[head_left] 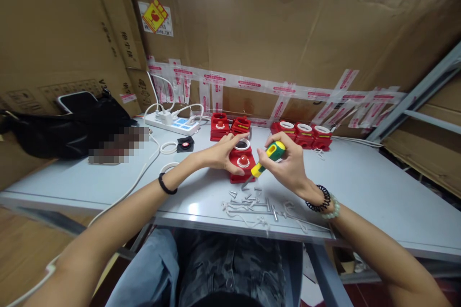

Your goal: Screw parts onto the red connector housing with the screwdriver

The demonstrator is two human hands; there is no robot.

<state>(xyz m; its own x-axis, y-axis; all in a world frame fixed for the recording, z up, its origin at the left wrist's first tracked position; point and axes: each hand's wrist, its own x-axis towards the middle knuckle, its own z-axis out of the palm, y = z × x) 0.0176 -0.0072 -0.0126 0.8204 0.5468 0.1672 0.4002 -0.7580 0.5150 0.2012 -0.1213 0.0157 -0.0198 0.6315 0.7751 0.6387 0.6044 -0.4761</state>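
Left hand [222, 152] pressed over the far edge of the red switch housing [242, 162], fingers curled against it, apparently to keep it from sliding on the grey table [378, 187]. Right hand [288, 165] clenched round the green-and-yellow screwdriver [268, 158], tip angled down toward the housing's near right corner. Loose screws [248, 199] just in front, within easy reach. 5 more red housings [304, 135] along the cardboard wall.

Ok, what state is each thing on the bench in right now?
left hand: gripping the red housing
red housing: flat on the table, steadied
right hand: closed around the screwdriver
screwdriver: tilted, tip down at the housing's edge
screws: loose, scattered on the table
power strip: plugs inserted
finished red housings: lined up by the cardboard
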